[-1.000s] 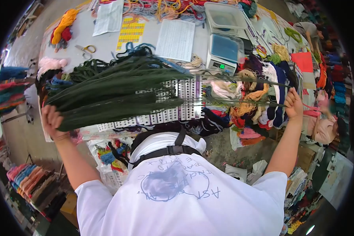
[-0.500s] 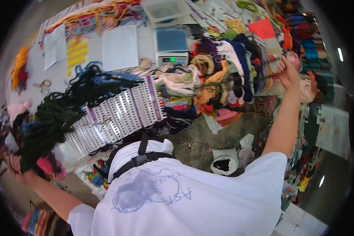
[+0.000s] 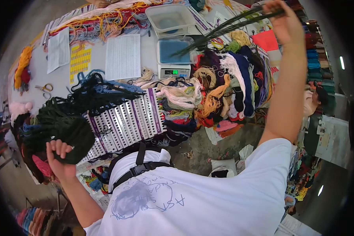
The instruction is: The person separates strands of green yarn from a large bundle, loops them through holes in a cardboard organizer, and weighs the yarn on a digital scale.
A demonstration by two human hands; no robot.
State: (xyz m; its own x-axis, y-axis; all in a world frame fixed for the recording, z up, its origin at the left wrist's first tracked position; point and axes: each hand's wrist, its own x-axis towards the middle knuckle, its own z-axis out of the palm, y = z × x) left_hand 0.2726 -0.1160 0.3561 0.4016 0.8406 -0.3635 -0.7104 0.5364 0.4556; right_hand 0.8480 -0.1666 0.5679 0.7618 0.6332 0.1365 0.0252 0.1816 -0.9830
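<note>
My left hand [image 3: 62, 163] is at the lower left of the table, with bent fingers around the edge of a thick bundle of dark green yarn [image 3: 72, 131]. My right hand [image 3: 283, 23] is raised at the upper right, closed on several dark green yarn strands [image 3: 228, 30]. Those strands slant down to the left above a digital scale [image 3: 174, 71] with a blue-based plastic tub [image 3: 176, 50]. More dark yarn lies over white hole-punched thread cards with purple bands [image 3: 128, 120].
Multicoloured yarn skeins [image 3: 216, 94] hang over the table's near edge. Scissors [image 3: 46, 87], a yellow label sheet [image 3: 80, 63] and a printed sheet [image 3: 123, 57] lie on the table. A white sack [image 3: 223, 167] stands on the floor. Another person's hand [image 3: 98, 3] shows at the far edge.
My right hand has moved up and away, swinging the green strands over the scale. My left hand has shifted right and closer to the cards, and the dark green bundle has bunched up beside it.
</note>
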